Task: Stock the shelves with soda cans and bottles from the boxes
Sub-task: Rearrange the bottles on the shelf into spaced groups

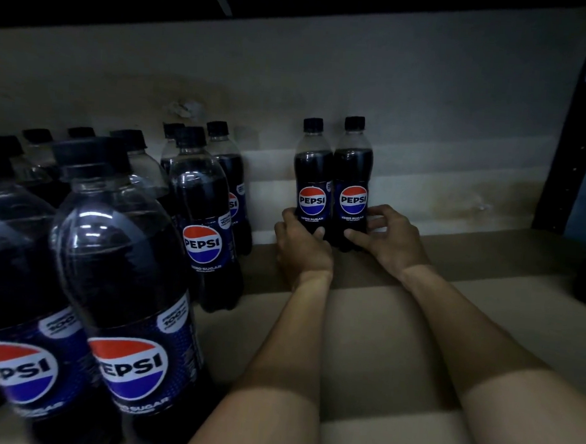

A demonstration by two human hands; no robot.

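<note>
Dimly lit shelf (pixel 485 302) lined with brown cardboard, viewed from in front and slightly above. Toward the back edge, right of the middle: two small cola bottles, upright, side by side and touching, black caps on, red, white and blue labels facing forward, just in front of the pale back wall (pixel 429 110). Left hand (pixel 300 246) wrapped round the lower part of the left bottle (pixel 313 175), fingers curled and clamped on it, thumb across the front. Right hand (pixel 390 241) gripping the base of the right bottle (pixel 353 170) likewise, thumb in front, fingers curled round its far side. Along the left edge, from front to back: a crowd of matching bottles (pixel 202 216), all upright and capped. At the right edge, a dark metal post (pixel 571 136).
</note>
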